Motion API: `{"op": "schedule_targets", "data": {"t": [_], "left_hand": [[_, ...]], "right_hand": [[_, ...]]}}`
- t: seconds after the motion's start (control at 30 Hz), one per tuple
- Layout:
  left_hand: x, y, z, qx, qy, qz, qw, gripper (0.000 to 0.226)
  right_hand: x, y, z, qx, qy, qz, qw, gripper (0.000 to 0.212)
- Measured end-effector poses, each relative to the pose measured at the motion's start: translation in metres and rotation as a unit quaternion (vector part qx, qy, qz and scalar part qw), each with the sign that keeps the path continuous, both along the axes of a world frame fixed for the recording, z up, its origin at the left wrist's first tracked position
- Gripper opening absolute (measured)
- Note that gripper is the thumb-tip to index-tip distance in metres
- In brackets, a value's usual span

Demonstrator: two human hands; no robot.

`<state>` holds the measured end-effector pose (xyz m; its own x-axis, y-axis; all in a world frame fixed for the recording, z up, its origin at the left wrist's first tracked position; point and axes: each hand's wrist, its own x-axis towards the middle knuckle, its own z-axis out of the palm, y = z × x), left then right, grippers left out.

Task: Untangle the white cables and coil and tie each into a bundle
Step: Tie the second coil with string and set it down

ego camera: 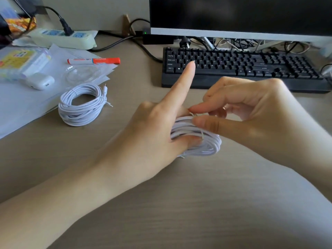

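Note:
A coiled white cable (203, 142) is held just above the desk at the centre. My left hand (154, 126) grips its left side with the lower fingers curled through the coil, while the index finger points straight up. My right hand (251, 115) pinches a thin wire tie (193, 114) at the top of the coil between thumb and forefinger. A second white cable bundle (80, 105), coiled and tied, lies on the desk to the left, its plug end sticking out to the right.
A black keyboard (242, 67) and a monitor (239, 17) stand behind my hands. At the left lie plastic sleeves (27, 105), a red marker (93, 60), a white charger (38, 81) and a power strip (62, 38).

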<state>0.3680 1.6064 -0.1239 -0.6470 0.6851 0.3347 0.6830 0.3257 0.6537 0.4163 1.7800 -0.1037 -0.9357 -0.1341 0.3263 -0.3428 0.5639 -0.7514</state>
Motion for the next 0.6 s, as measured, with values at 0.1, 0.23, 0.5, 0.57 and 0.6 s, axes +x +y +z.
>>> {"op": "schedule_targets", "data": {"t": [0.1, 0.23, 0.5, 0.57, 0.6], "left_hand": [[0.003, -0.002, 0.001, -0.032, 0.084, 0.018, 0.996, 0.099], [0.004, -0.002, 0.002, -0.051, 0.108, -0.024, 0.993, 0.104], [-0.001, -0.003, -0.003, 0.040, 0.053, -0.058, 0.996, 0.084], [-0.002, -0.003, -0.006, 0.086, -0.005, -0.046, 0.995, 0.063], [-0.002, -0.002, -0.008, 0.102, -0.013, -0.037, 0.994, 0.052]], "right_hand": [[0.004, -0.002, 0.014, 0.059, -0.024, 0.000, 0.998, 0.010], [-0.003, -0.006, 0.024, 0.117, -0.086, 0.046, 0.988, 0.016], [-0.004, 0.001, 0.031, 0.143, -0.072, 0.061, 0.985, 0.014], [-0.008, 0.006, 0.020, 0.083, -0.061, 0.049, 0.993, 0.021], [-0.009, 0.008, 0.014, 0.055, -0.060, 0.045, 0.996, 0.023]]}}
